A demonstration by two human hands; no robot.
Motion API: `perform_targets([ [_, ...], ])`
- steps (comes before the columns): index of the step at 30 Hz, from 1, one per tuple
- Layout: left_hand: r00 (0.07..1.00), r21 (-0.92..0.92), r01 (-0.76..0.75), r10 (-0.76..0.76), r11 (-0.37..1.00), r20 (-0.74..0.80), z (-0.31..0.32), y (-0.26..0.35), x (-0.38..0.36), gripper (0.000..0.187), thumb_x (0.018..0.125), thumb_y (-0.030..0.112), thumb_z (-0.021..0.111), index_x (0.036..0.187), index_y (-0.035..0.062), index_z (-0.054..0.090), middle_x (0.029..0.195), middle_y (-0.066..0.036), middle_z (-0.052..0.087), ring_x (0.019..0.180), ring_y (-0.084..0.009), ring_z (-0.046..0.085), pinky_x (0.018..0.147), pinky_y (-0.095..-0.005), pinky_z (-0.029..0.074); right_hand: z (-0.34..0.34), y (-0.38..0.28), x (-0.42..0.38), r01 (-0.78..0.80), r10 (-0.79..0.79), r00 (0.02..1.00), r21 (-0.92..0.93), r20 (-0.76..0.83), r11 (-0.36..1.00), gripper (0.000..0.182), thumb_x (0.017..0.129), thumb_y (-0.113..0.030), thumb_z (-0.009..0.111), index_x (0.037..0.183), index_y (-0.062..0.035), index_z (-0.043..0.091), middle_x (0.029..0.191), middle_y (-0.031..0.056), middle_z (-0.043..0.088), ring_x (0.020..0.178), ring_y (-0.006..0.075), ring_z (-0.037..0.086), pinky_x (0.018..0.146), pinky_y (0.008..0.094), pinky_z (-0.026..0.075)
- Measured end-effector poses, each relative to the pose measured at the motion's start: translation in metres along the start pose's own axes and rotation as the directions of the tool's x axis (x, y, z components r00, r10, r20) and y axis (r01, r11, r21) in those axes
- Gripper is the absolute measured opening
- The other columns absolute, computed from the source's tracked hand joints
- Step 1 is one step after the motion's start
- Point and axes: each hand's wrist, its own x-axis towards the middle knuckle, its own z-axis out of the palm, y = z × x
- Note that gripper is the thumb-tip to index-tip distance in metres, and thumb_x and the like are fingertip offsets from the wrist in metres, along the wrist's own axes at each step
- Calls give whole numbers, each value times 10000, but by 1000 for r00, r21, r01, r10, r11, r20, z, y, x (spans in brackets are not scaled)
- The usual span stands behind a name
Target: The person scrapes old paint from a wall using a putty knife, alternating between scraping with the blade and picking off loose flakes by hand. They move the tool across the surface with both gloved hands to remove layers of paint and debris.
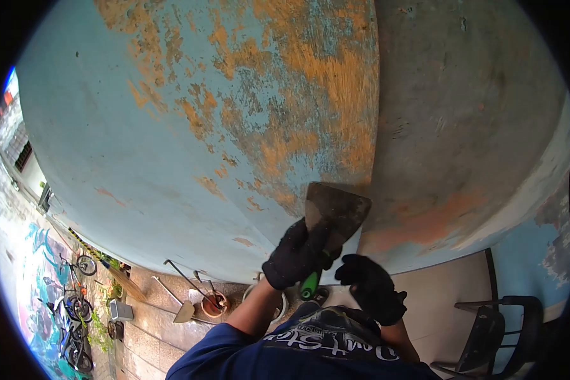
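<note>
My left hand (297, 254), in a black glove, is closed round a paint scraper with a wide dark blade (337, 209) and a green handle (309, 286). The blade points up, its edge close against the wall in this view. Behind it, light blue paint (171, 164) is flaked off in patches, baring orange (342, 82) beneath. My right hand (372, 290), gloved in black too, hangs just right of the handle. Its fingers are loosely bent, with nothing seen in them.
A grey, bare-looking wall section (462, 107) meets the blue one at an edge. A dark chair (487, 335) stands at lower right. Along the left lie a broom (126, 283), a long-handled tool (183, 311), a pot (215, 305), a grey bin (121, 310) and parked motorbikes (76, 335).
</note>
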Motion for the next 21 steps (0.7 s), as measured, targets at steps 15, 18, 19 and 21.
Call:
perform_targets([
  [15,946,-139,39,9,990,325,23,-56,3,307,1075,232,459,1206,-11,595,1040,-121,723,874,-185,689,795,-322,545,34,3,-22,-172,142,981,-265,-129,949,377,860,-323,732,1134,-74,656,1045,142,672,920,325,677,793,424,547],
  [18,973,-19,37,-32,999,230,23,-68,-4,318,1077,242,465,1247,-6,570,1023,-112,722,859,-173,679,788,-332,548,18,13,-26,-92,153,983,-441,105,893,381,857,-306,740,1163,-95,656,1079,150,668,950,342,671,815,436,543],
  [19,974,-28,37,-30,999,223,23,-76,-6,318,1077,242,465,1247,-6,570,1023,-112,722,859,-173,679,788,-332,548,8,24,-29,-80,230,933,-463,278,883,391,857,-297,745,1181,-101,651,1103,159,665,978,352,665,831,444,540],
  [21,989,155,-144,139,977,41,23,-92,-11,313,1076,268,475,1228,9,565,980,-101,719,774,-141,658,711,-316,541,-23,36,-32,93,47,963,-493,265,865,423,867,-305,738,1214,-83,638,1140,156,665,1026,344,659,864,439,535],
])
